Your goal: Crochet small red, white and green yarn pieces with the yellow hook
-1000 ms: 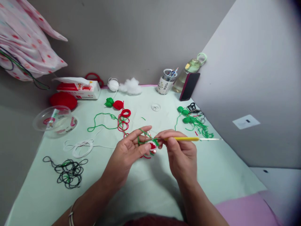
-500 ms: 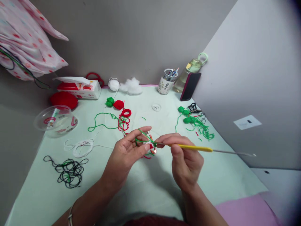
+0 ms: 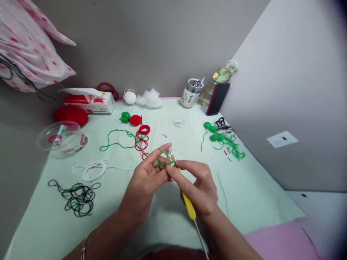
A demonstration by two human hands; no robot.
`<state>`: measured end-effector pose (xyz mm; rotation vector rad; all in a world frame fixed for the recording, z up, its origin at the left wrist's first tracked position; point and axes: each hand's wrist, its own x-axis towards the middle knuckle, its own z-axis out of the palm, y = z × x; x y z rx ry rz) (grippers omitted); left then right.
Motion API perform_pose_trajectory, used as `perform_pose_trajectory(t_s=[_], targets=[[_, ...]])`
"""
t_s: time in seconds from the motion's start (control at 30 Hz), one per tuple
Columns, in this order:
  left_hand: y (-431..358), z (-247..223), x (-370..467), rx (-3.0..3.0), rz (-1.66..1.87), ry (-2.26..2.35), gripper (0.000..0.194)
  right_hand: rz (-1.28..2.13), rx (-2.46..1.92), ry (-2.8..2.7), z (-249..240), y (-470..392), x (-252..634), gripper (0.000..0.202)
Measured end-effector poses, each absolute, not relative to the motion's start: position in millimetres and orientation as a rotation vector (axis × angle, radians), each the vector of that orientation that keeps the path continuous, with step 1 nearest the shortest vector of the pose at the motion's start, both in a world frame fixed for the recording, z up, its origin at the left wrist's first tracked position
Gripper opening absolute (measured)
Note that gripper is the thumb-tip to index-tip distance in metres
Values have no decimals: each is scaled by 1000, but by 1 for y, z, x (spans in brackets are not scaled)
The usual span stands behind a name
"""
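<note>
Green yarn (image 3: 166, 164) loops round the fingers of my left hand (image 3: 145, 182), whose thumb and fingers pinch a small crochet piece that is mostly hidden now. My right hand (image 3: 199, 186) is closed round a crochet hook with a yellow handle (image 3: 189, 206); its fingertips meet those of my left hand at the work. The hook's rear metal end points down toward my body. Just behind the fingertips, a small metal and orange tool (image 3: 171, 154) lies partly covered on the table.
Yarn balls (image 3: 135, 120), white stuffing (image 3: 150, 99), a tissue box (image 3: 100, 103) and a plastic tub (image 3: 73, 142) stand back left. A black cord tangle (image 3: 80, 198) lies left. Pen tin (image 3: 188, 97), bottle (image 3: 207, 94), phone (image 3: 218, 99) and green yarn pieces (image 3: 229, 144) are right.
My right hand has turned, swinging the yellow handle from pointing right to pointing down toward my body. The red and white piece at my left fingertips has become mostly covered.
</note>
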<state>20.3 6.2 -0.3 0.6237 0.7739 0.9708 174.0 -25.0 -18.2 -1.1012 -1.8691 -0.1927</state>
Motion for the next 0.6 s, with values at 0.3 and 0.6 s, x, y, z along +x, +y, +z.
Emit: perform_pose_trajectory(t_s=[0.3, 0.6], targets=[[10, -1, 14, 627, 921, 707, 39, 632, -915, -1263, -12, -13, 173, 21], [5, -6, 21, 622, 993, 770, 43, 157, -1046, -1648, -17, -19, 168, 29]])
